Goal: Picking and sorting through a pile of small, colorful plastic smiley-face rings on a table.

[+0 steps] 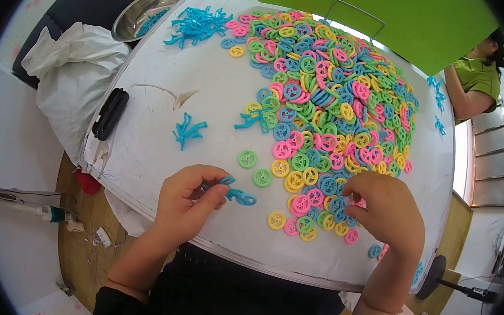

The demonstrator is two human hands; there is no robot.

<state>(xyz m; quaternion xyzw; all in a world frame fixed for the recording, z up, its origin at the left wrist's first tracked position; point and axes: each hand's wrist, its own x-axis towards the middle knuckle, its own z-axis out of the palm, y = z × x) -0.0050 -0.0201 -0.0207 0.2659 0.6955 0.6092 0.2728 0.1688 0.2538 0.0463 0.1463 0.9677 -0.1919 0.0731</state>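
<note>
My left hand (191, 200) is closed at the near side of the white table (147, 124). Thumb and fingers pinch a blue plastic piece (241, 197), whose rounded end sticks out to the right; the rest is hidden by the fingers. My right hand (388, 211) hangs over the near right edge of a big heap of small plastic wheels (329, 92) in pink, green, yellow and blue. Its thumb and forefinger are curved and apart, close to some blue wheels (336, 207). Two loose green wheels (262, 177) lie between my hands.
Blue branching plastic pieces lie in a small bunch (188, 131) and a larger pile (200, 26) on the left. A metal bowl (150, 13) and a white sack (70, 75) stand beyond the left edge. A green board (372, 18) rises at the back; another person (474, 87) sits far right.
</note>
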